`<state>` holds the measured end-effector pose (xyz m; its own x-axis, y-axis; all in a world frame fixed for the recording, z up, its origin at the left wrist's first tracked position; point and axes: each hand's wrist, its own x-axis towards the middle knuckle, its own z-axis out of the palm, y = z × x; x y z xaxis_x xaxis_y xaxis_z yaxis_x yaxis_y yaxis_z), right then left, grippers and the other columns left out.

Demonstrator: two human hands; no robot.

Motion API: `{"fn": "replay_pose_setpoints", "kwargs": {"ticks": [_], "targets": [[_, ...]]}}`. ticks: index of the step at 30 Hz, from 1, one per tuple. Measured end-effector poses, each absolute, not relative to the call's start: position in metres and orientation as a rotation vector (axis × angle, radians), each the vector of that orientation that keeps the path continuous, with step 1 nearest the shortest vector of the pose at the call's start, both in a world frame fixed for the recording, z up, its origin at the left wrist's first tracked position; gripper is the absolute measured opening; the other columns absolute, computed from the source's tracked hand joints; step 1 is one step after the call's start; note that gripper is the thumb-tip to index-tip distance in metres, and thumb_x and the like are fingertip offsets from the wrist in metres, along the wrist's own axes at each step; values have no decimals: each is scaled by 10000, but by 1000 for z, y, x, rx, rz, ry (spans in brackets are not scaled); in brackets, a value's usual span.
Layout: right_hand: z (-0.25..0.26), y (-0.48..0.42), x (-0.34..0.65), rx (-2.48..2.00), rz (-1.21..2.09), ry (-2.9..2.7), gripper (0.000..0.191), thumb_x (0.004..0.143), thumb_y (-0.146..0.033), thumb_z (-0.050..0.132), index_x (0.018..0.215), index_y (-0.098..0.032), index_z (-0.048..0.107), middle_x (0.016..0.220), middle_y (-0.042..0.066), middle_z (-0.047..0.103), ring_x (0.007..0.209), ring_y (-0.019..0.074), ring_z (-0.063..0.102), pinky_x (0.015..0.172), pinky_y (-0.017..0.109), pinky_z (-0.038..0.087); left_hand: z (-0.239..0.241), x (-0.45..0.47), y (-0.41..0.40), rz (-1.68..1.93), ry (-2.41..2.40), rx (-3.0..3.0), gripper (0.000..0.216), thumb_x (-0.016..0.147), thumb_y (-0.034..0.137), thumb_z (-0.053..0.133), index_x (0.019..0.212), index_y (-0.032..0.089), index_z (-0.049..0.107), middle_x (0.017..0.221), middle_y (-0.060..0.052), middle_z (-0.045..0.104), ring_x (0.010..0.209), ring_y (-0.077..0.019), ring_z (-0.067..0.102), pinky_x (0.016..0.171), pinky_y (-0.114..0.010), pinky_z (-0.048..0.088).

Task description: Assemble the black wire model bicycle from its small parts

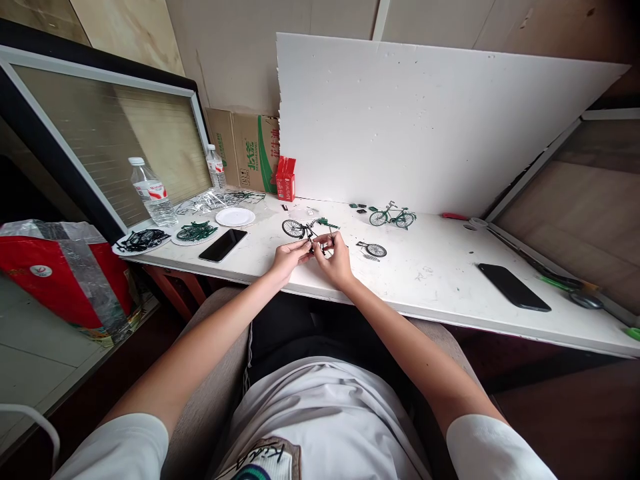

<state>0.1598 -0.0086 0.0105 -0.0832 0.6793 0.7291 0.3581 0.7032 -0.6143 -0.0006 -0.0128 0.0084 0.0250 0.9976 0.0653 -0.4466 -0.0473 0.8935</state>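
Both my hands meet over the white table (430, 280) near its front edge. My left hand (289, 257) and my right hand (336, 260) pinch a small, partly built green and black model bicycle (309, 231), whose one fitted wheel points left. A loose small wheel (374, 250) lies just right of my right hand. A finished green model bicycle (393, 216) stands farther back, with small dark parts beside it.
A black phone (223, 245) lies to my left and another phone (514, 287) to my right. White plates (235, 217) with green and black parts, two water bottles (153, 192), a red carton (285, 179), a cardboard box (253, 150) and a white foam board (425, 120) stand behind.
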Motion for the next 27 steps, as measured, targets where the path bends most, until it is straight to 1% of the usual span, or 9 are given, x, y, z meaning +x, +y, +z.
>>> {"fn": "replay_pose_setpoints", "kwargs": {"ticks": [2,5,7,10,14,16,19,22,27], "targets": [[10,-8,162,-832,290,-1676,267,1084,-511,523,993,-265,470,997,64,644,927,235,595,875,420,512,8,-1,-13,1406,808,925,451,658,359,1015,1027,146,866,1232,-136,798,1038,-246,738,1042,-430,558],[9,-4,166,-831,268,-1601,409,1151,-550,246,951,-260,455,930,61,554,892,242,530,873,439,480,7,-1,-12,1401,860,924,474,675,352,1004,1079,153,858,1238,-134,796,920,-197,745,981,-406,571],[10,1,170,-868,239,-1554,471,1157,-552,161,914,-262,441,890,55,518,860,246,504,868,448,468,5,-2,-10,1417,900,938,503,679,357,998,1116,156,851,1243,-135,796,894,-184,742,940,-389,576],[15,10,179,-936,180,-1557,494,1155,-576,220,908,-255,504,906,70,551,911,260,536,903,460,468,2,-5,-5,1470,969,1001,554,683,388,990,1160,152,839,1240,-138,802,931,-201,740,889,-371,582],[18,23,194,-984,219,-1601,437,1110,-596,457,1039,-233,689,1031,108,634,1040,283,587,867,436,512,-2,-14,4,1536,1047,1082,626,692,439,980,1207,122,819,1175,-161,817,976,-240,745,860,-374,589],[16,26,198,-981,222,-1620,395,1077,-580,554,1098,-235,744,1036,108,650,1021,281,606,846,431,530,-4,-17,7,1539,1064,1072,642,703,442,973,1231,116,809,1181,-170,814,968,-241,753,863,-380,591],[11,25,196,-910,236,-1651,320,1042,-520,652,1140,-238,766,1050,104,689,958,265,642,834,433,548,-7,-18,10,1531,1075,1053,646,719,435,962,1256,115,798,1183,-168,814,945,-232,759,861,-376,590],[9,20,188,-838,220,-1699,248,1046,-466,665,1092,-247,773,1069,108,711,996,277,660,849,446,559,-7,-17,9,1538,1081,1069,643,728,434,953,1262,111,797,1154,-164,821,946,-235,758,858,-372,591],[9,16,183,-803,137,-1745,244,1076,-435,620,1049,-263,792,1004,105,686,1022,297,646,913,492,549,-7,-16,8,1562,1098,1091,624,740,432,944,1253,106,803,1156,-175,820,966,-250,757,874,-389,601]]}}
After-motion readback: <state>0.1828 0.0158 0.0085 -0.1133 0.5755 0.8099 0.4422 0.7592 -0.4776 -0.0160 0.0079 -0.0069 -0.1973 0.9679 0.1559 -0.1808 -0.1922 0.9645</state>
